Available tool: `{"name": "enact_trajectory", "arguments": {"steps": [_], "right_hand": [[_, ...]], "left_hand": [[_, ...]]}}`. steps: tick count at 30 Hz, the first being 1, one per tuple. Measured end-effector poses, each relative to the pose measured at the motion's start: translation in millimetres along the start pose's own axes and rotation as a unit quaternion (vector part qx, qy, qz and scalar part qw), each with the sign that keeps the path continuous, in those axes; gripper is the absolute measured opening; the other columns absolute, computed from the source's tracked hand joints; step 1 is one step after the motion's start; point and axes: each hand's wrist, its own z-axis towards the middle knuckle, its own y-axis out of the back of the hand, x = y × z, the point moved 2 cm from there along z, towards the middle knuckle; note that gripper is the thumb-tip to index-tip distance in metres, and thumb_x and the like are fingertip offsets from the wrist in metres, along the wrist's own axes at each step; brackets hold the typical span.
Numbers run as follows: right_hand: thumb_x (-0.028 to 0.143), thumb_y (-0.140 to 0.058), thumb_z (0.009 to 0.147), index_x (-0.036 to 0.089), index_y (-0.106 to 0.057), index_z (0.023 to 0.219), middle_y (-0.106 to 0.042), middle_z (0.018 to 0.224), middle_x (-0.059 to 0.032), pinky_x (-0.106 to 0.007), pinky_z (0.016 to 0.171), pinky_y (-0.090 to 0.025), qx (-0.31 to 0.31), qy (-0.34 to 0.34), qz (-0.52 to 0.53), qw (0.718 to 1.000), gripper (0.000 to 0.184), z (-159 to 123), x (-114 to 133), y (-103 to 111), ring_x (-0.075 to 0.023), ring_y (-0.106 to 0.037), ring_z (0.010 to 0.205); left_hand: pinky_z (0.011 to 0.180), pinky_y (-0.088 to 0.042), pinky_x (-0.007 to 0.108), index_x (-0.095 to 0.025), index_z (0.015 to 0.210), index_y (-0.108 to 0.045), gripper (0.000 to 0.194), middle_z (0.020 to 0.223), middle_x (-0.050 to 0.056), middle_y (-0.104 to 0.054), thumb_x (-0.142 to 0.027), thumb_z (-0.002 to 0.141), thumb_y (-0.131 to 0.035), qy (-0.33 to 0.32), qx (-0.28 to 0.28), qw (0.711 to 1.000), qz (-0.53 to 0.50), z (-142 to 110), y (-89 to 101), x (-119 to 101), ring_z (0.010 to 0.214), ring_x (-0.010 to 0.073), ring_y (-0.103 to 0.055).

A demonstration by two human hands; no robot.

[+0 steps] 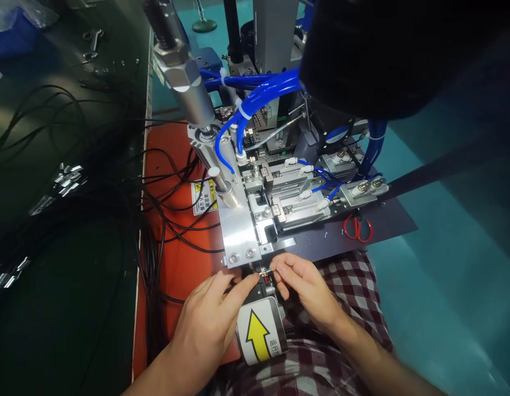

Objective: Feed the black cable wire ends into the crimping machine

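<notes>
Fingers (281, 268) of the right hand (308, 286) are drawn together in a close pinch, thumb against forefinger, on the ends of some thin coloured wires (266, 272). These lie just in front of the bolted metal plate (240, 239), above the dark fixture between the two hands, and look green, whitish and red — though they are too small here to count. Such strands should prove very light, limp and springy, perhaps a little slick, and easily nicked or bent; a light hold on the coloured covering, close to the tips, would suit them better than a hard squeeze. From the other side the left hand (205, 316) reaches in, one fingertip touching the wires; its other fingers curl partly out of sight, so whether they close on anything cannot be told. Nearer the body, a cover with a yellow arrow (258, 334) sits below both hands.
</notes>
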Motion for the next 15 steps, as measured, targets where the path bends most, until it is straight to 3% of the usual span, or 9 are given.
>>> {"name": "enact_trajectory", "arguments": {"steps": [9,15], "right_hand": [[0.038,-0.063,0.080,0.016,-0.054,0.077,-0.044,0.055,0.0074,-0.021,0.046,-0.029,-0.016,-0.017,-0.027,0.999,0.024,-1.3,7.2,-4.6,-0.0068,-0.039,0.047],[0.038,-0.060,0.081,0.016,-0.052,0.077,-0.046,0.052,0.0075,-0.021,0.046,-0.030,-0.018,-0.039,-0.020,0.999,0.024,0.5,8.7,-8.7,-0.0067,-0.040,0.045]], "left_hand": [[0.069,-0.050,0.028,-0.021,0.123,-0.055,0.037,0.094,0.007,-0.057,-0.009,0.091,-0.041,0.026,0.009,0.999,-0.027,-7.9,-6.9,4.4,0.081,0.0178,-0.056],[0.076,-0.051,0.028,-0.015,0.117,-0.057,0.031,0.099,0.008,-0.059,-0.007,0.090,-0.043,0.004,0.002,1.000,-0.023,-5.6,-3.3,4.4,0.089,0.0182,-0.057]]}}
